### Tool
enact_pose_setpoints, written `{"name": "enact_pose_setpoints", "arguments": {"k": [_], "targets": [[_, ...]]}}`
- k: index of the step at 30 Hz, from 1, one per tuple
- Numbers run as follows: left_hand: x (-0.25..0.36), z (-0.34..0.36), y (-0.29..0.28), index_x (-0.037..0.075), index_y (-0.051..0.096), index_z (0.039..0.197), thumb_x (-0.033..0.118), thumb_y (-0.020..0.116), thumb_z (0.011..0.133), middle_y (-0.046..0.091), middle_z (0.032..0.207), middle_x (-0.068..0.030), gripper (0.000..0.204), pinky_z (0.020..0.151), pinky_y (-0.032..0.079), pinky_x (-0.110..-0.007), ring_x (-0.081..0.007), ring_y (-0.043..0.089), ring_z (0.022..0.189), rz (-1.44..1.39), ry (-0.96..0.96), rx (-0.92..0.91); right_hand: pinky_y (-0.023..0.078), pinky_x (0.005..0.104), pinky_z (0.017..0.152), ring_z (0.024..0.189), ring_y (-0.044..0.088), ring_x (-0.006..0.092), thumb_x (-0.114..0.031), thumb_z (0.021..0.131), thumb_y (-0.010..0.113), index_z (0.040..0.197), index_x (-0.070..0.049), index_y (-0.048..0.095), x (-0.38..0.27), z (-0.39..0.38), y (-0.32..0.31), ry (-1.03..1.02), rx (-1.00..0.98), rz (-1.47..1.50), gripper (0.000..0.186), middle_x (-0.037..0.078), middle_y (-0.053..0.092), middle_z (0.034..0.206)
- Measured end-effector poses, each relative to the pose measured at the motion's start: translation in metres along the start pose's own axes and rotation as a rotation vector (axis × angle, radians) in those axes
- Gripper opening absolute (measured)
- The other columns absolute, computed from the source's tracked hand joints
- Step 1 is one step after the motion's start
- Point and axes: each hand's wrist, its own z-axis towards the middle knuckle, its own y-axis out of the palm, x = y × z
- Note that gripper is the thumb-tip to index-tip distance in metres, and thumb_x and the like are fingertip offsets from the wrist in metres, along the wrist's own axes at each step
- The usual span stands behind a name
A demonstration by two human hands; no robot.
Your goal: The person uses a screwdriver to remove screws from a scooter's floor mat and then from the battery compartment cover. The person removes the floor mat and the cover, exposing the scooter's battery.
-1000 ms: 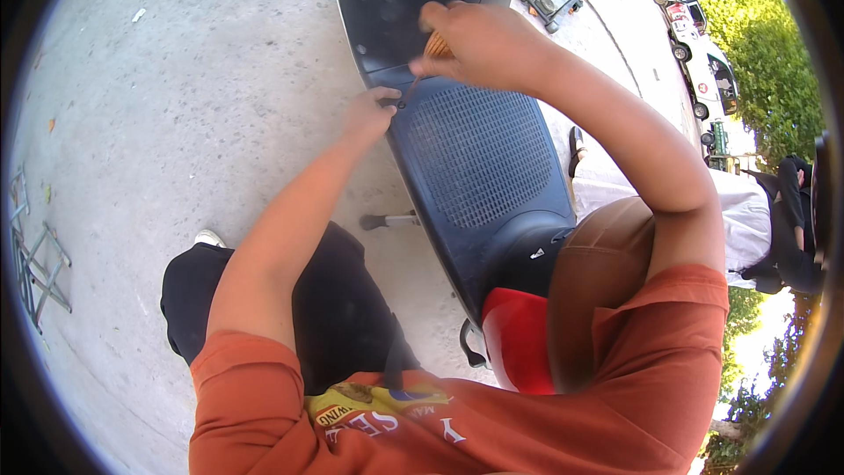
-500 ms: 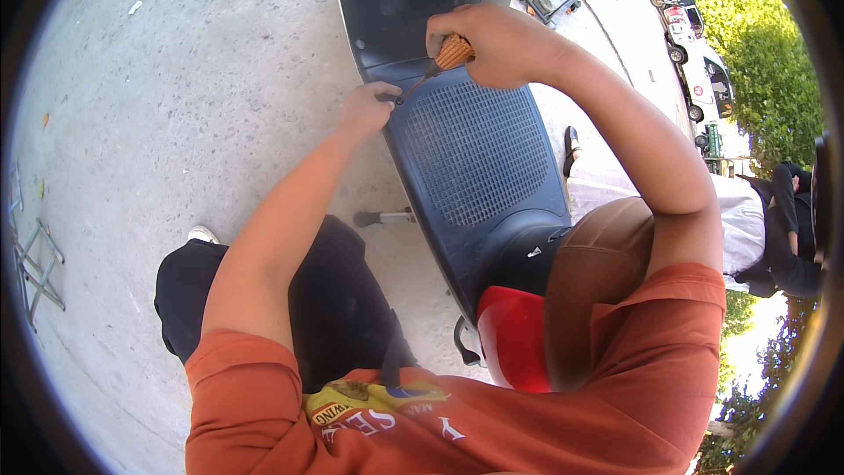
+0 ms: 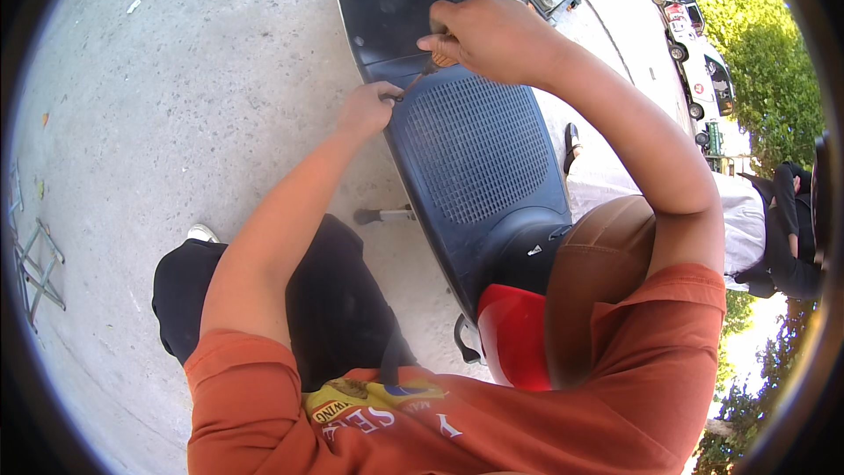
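My right hand holds a screwdriver by its ribbed orange handle, thumb and fingers loosely round it. The thin shaft slants down to the left, its tip at a small dark hook-shaped part. My left hand pinches that part at the left edge of a scooter's dark blue footboard. Beyond the hands rises the scooter's dark front panel. What the screwdriver tip fits into is too small to tell.
The scooter's brown seat and red body panel are close on my right. A side stand sticks out left of the footboard. A person is at the right; parked vehicles stand farther off. A metal frame lies far left.
My right hand has shifted slightly up and left, its fingers changing position on the screwdriver so less of the handle shows. The left hand stays at the footboard edge with the dark part.
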Motion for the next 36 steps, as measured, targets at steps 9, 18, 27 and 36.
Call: {"name": "enact_pose_setpoints", "arguments": {"k": [9,18,27,36], "targets": [[0.008,-0.002,-0.006,0.017,0.074,0.111,0.016,0.066,0.090,0.071,0.110,-0.0122,0.022,0.092,0.052,-0.043,-0.0308,0.066,0.107,0.106,-0.068,-0.031,0.056,0.0392,0.076,0.094,0.070,0.0282,-0.027,0.088,0.077,0.104,-0.007,0.061,0.002,-0.001,-0.002,-0.051,-0.012,-0.019,0.030,0.015,0.068,0.099],[0.014,-0.006,-0.003,0.020,0.075,0.108,0.016,0.064,0.090,0.061,0.116,-0.0102,0.021,0.093,0.051,-0.042,-0.0295,0.063,0.110,0.302,0.076,0.023,0.056,0.0363,0.074,0.084,0.072,0.0289,-0.018,0.091,0.068,0.100,-0.007,0.063,0.011,-0.004,0.001,-0.232,0.100,-0.007,0.015,0.013,0.069,0.083],[0.016,-0.004,-0.005,0.016,0.074,0.108,0.014,0.064,0.088,0.061,0.113,-0.0095,0.022,0.092,0.051,-0.040,-0.0273,0.063,0.108,0.294,0.115,-0.005,0.055,0.0436,0.078,0.090,0.071,0.0318,-0.025,0.088,0.071,0.099,-0.007,0.066,0.024,-0.002,0.012,-0.378,0.299,0.044,0.022,0.016,0.071,0.093],[0.013,-0.002,-0.004,0.019,0.072,0.110,0.018,0.065,0.087,0.059,0.117,-0.0101,0.025,0.093,0.051,-0.042,-0.0288,0.063,0.110,0.259,0.125,-0.038,0.055,0.0420,0.078,0.089,0.071,0.0334,-0.021,0.086,0.071,0.093,-0.006,0.069,0.020,-0.001,0.014,-0.385,0.329,0.081,0.017,0.013,0.072,0.087]]}}
